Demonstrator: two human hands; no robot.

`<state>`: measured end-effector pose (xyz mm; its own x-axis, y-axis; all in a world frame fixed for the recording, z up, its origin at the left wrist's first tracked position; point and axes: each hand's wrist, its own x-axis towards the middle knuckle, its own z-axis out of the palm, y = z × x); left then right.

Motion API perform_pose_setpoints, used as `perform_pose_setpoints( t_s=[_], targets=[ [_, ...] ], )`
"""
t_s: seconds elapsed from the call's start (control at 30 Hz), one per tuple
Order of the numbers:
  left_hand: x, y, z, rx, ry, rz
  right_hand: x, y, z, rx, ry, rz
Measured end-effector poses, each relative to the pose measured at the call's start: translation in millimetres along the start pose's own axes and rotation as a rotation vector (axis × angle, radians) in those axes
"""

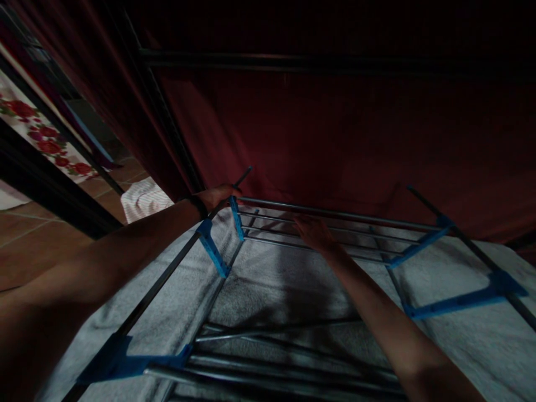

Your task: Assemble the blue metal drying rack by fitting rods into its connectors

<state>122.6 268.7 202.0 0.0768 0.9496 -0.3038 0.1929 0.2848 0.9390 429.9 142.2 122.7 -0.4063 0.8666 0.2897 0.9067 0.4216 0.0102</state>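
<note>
A rack frame of thin metal tubes with blue plastic brackets [218, 254] lies on a pale cloth. At its far left corner, my left hand [218, 196] closes around the side pole beside a bracket. My right hand [314, 231] reaches over the far shelf's parallel metal rods [285, 244]. Its fingers appear curled on one of these rods, though dim light blurs them. Right of it, another blue bracket [419, 248] joins the rods to the right side pole [473, 245]. Several loose metal tubes [288, 371] lie across the near part of the frame.
The pale cloth [268, 279] spreads beneath the rack. A dark red curtain [314, 139] hangs behind it, crossed by a dark metal bar [272, 61]. On the left are a dark post [54, 178], floral fabric [50, 142], striped cloth [142, 198] and a tiled floor [50, 245].
</note>
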Motion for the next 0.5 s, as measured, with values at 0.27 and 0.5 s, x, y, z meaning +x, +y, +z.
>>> perform_pose_setpoints(
  t_s=[0.27,0.5],
  targets=[
    [-4.4,2.4,2.1,0.009,-0.011,0.009,1.7,1.0,2.2,-0.037,-0.052,0.015],
    [-11.5,5.7,6.1,0.004,-0.013,-0.023,5.7,0.7,-3.4,-0.065,-0.142,0.033]
  ],
)
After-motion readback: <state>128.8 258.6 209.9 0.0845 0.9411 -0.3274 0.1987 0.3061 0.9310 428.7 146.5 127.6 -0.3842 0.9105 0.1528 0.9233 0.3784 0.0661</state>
